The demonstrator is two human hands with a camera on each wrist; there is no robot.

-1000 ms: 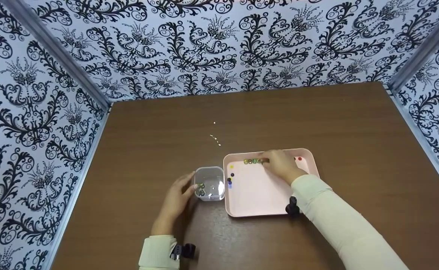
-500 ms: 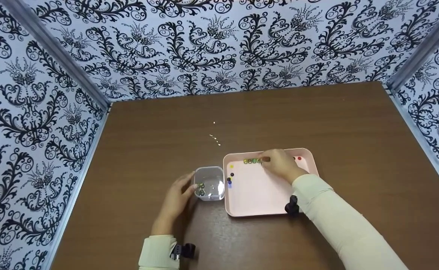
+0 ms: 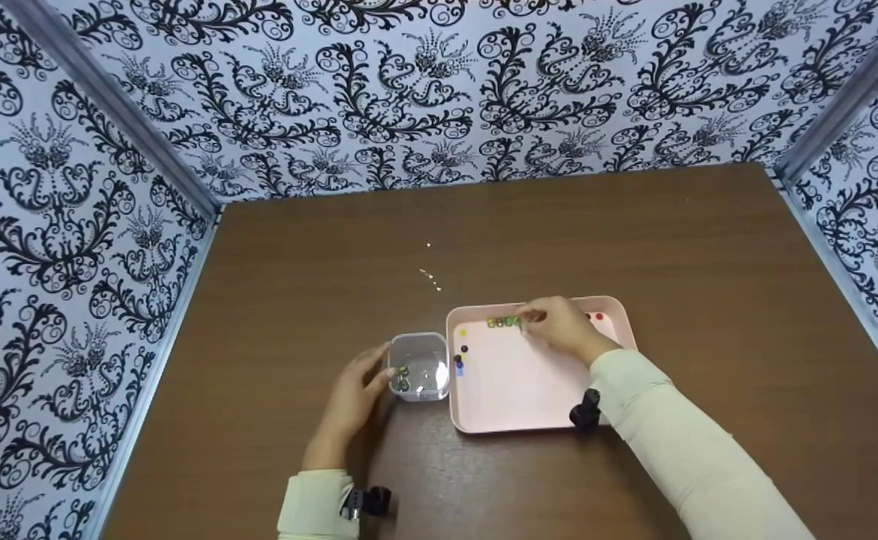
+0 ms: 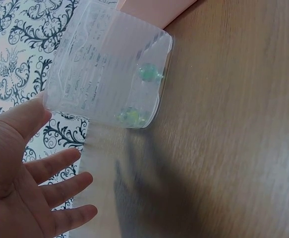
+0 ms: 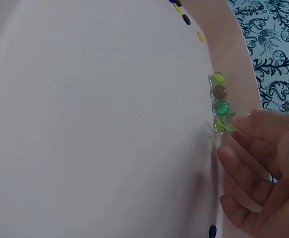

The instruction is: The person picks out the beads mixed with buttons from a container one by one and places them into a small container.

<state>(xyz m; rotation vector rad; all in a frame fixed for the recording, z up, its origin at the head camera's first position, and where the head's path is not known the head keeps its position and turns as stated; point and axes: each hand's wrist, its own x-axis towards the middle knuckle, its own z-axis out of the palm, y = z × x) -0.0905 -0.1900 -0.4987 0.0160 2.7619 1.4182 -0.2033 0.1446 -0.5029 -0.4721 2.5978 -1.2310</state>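
Glass marbles [image 3: 403,383] are lying inside a clear plastic container [image 3: 425,349] at lower centre of the head view, where the left hand [image 3: 351,395], fingers loosely spread and gripping nothing, is touching the container's left side. Just right of it a pink tray [image 3: 517,390] is sitting, small coloured discs [image 5: 186,19] scattering along its left side and a row of four marbles [image 5: 221,106] lining its upper edge. At that row's right end the right hand [image 3: 561,324] is pinching a greenish marble [image 5: 231,122], while a red disc [image 3: 600,316] is lying farther right.
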